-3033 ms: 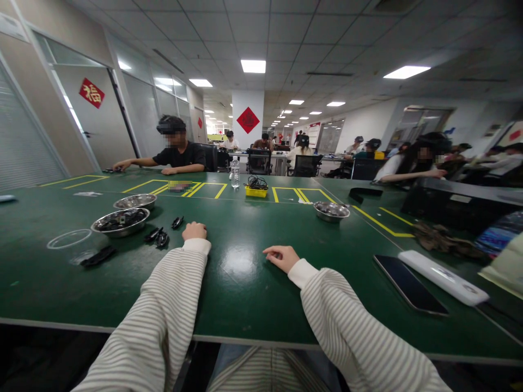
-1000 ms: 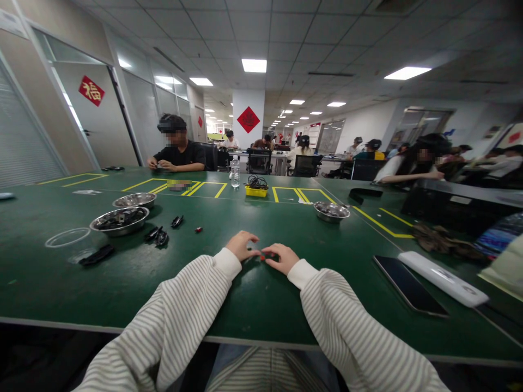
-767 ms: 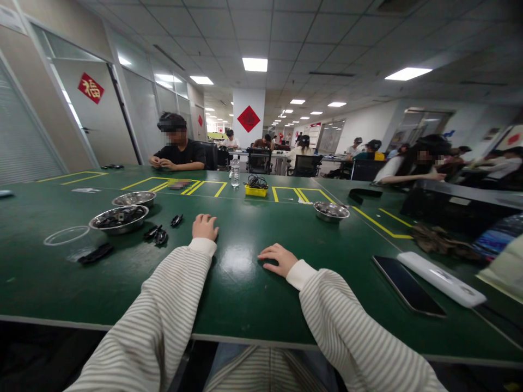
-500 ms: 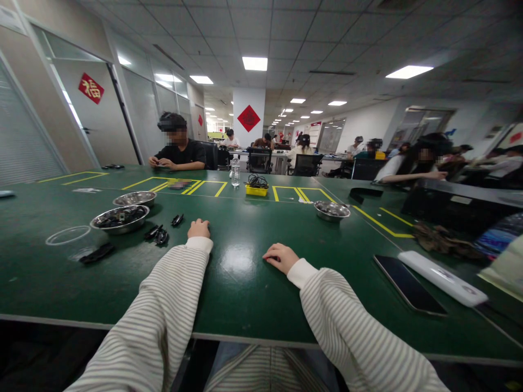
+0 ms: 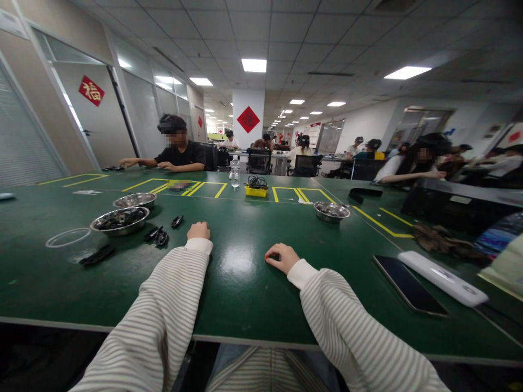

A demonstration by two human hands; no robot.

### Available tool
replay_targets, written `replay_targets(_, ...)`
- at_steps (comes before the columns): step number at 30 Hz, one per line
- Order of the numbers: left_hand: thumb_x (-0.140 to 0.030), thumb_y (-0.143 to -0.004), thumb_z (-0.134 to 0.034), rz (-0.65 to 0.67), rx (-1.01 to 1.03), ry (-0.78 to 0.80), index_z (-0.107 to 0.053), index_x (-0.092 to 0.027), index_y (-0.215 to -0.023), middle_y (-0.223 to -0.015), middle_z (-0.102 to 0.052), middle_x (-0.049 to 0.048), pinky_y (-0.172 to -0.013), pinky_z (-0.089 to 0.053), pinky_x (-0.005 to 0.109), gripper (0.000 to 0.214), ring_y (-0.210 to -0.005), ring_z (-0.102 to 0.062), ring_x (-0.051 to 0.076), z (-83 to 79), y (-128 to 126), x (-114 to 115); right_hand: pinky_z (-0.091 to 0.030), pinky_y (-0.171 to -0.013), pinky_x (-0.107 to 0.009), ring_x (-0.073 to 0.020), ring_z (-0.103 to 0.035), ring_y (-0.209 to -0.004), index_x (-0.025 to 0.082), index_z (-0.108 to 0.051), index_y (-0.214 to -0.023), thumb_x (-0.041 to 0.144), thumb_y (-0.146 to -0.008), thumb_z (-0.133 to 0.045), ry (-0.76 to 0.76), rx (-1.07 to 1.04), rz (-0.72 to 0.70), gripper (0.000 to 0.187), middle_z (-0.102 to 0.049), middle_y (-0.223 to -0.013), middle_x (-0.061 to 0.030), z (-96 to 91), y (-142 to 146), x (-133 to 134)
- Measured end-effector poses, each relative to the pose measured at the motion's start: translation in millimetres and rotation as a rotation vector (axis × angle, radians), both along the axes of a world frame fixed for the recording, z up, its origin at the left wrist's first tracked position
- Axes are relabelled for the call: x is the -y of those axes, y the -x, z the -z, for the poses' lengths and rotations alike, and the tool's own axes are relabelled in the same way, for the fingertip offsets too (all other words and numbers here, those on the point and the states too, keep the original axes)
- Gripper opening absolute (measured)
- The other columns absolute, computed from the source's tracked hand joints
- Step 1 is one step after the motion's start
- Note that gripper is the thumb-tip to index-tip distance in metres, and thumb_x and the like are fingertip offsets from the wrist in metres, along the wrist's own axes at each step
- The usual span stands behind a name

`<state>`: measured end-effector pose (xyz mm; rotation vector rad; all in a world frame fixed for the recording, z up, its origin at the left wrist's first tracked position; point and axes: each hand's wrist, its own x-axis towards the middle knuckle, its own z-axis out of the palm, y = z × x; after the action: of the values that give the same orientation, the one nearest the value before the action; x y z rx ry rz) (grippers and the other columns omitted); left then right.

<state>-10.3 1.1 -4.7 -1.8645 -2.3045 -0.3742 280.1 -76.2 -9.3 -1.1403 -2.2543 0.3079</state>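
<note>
My left hand [image 5: 199, 231] rests back-up on the green table [image 5: 239, 296], its fingers curled down and the palm side hidden. Just left of it lie several small black plastic clips [image 5: 158, 236], with one more black clip [image 5: 177, 221] closest to the hand. My right hand [image 5: 283, 257] lies on the table to the right, fingers bent and closed. A small orange-red spot and something dark show at its fingertips, too small to name. Left of the clips stands a steel bowl [image 5: 121, 232] full of black parts, with a second steel bowl [image 5: 134, 199] behind it.
A clear plastic tub [image 5: 69, 251] and a black strip [image 5: 97, 255] lie at left. Ahead are a water bottle [image 5: 235, 173], a yellow basket [image 5: 256, 191] of cables and a steel bowl [image 5: 331, 218]. A phone [image 5: 409, 286] and white device [image 5: 443, 277] lie right. A co-worker [image 5: 175, 147] sits opposite.
The fingers of my right hand have bent a little, and an orange-red spot now shows there. My left hand stays put. The co-worker opposite has reached an arm toward black items.
</note>
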Motion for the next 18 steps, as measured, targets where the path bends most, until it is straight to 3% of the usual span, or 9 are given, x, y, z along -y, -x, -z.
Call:
replay_targets(5,-0.024,-0.070,-0.044,0.154,0.016,-0.018,-0.053,-0.018,-0.093,-0.091,-0.057,0.0067,-0.071,-0.039,0.026,0.026,-0.084,-0.051,0.018,1.4,-4.7,-4.7,-0.044,-0.053,-0.020,-0.0078,-0.052,-0.050,0.011,-0.060,-0.074,0.018,-0.061,-0.053,0.229,-0.268,0.099,0.016,-0.059,-0.061,-0.0030,-0.1,4.3,0.2)
replay_targets(18,-0.019,-0.067,-0.045,0.520,0.001,-0.160,-0.056,-0.016,-0.087,-0.081,-0.059,0.0048,-0.073,-0.038,0.025,0.023,-0.077,-0.050,0.016,9.3,-16.6,-10.5,-0.044,-0.045,-0.019,-0.0091,-0.053,-0.045,0.014,-0.053,-0.060,0.019,-0.054,-0.053,0.326,-0.440,0.187,0.008,-0.057,-0.051,-0.0001,3.5,4.0,-3.6)
